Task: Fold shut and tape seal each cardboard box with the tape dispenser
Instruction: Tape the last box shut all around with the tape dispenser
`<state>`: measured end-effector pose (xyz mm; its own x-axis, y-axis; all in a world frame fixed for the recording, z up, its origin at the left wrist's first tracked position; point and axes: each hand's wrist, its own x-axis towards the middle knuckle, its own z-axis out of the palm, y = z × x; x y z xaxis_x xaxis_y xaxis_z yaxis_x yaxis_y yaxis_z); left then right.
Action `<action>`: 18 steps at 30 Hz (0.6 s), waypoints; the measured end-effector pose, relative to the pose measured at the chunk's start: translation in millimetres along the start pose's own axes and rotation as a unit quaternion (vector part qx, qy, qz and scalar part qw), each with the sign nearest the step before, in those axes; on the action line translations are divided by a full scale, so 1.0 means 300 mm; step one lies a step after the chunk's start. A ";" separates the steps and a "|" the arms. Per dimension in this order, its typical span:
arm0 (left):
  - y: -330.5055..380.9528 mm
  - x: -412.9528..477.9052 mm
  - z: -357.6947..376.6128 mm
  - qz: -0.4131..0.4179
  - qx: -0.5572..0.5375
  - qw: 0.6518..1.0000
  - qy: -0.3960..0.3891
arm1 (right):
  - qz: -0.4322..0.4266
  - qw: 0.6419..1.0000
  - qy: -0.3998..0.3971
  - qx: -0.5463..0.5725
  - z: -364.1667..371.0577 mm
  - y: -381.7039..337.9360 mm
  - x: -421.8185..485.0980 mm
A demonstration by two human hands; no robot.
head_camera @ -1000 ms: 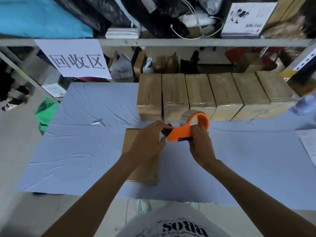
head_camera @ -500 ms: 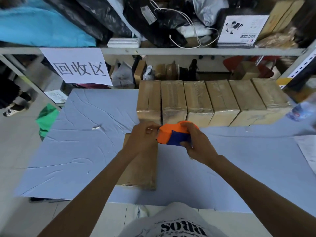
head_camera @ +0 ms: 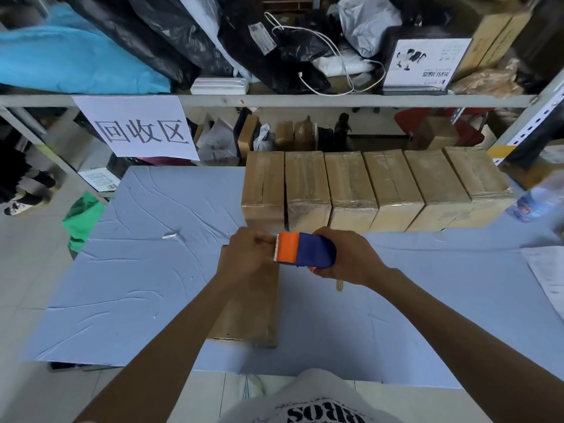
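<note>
On the blue-covered table (head_camera: 122, 285), in front of the row of taped boxes (head_camera: 351, 184) at the back, the one cardboard box (head_camera: 253, 315) in play lies under your left forearm, its long axis running straight away from you. Both hands hover over its far end. Your right hand (head_camera: 351, 257) is wrapped around the tape dispenser (head_camera: 305, 250), toothed edge facing left, and your left hand (head_camera: 244, 257) pinches at that edge, though I cannot tell whether it has the tape's end.

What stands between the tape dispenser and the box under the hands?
Nothing visible. The right hand holds the tape dispenser by the far end of the box; the left hand pinches at the dispenser's toothed edge.
</note>
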<state>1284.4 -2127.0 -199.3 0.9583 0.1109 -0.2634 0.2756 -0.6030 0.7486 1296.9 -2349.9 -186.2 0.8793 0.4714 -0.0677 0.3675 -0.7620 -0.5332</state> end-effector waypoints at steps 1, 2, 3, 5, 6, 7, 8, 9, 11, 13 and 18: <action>0.001 -0.002 0.001 -0.009 -0.006 1.000 0.004 | -0.006 1.000 -0.001 -0.006 -0.007 0.000 0.005; 0.004 -0.001 -0.001 -0.011 -0.010 1.000 0.004 | -0.013 1.000 -0.002 -0.012 -0.013 0.001 0.009; 0.010 -0.004 -0.003 -0.009 -0.020 1.000 0.007 | -0.017 1.000 -0.001 -0.017 -0.018 0.001 0.013; 0.035 -0.011 0.003 -0.013 -0.014 1.000 0.016 | -0.022 0.999 -0.001 -0.023 -0.026 -0.001 0.016; 0.042 -0.010 0.006 -0.015 -0.012 1.000 0.023 | -0.023 0.999 -0.001 -0.024 -0.029 -0.001 0.016; 0.047 -0.009 0.007 -0.017 -0.016 0.999 0.023 | -0.022 0.999 -0.001 -0.023 -0.032 -0.001 0.015; 0.051 -0.004 0.011 -0.022 -0.017 0.999 0.023 | -0.020 1.000 0.000 -0.022 -0.036 0.000 0.014; 0.054 -0.004 0.013 -0.024 -0.016 0.999 0.021 | -0.018 1.000 0.000 -0.021 -0.040 0.000 0.012; 0.057 -0.004 0.018 -0.017 0.007 1.000 0.014 | -0.015 1.000 -0.004 -0.020 -0.041 0.000 0.008; 0.058 -0.004 0.024 0.010 0.052 0.999 0.013 | -0.015 1.000 -0.009 -0.019 -0.039 0.000 0.007; 0.061 -0.004 0.016 0.017 0.082 0.996 0.033 | -0.020 1.000 0.002 -0.018 -0.035 0.007 0.011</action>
<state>1288.1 -2142.0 -188.2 0.9714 0.1363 -0.1944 0.2313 -0.7278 0.6456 1303.9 -2354.6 -178.7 0.8652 0.4996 -0.0434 0.4126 -0.7584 -0.5046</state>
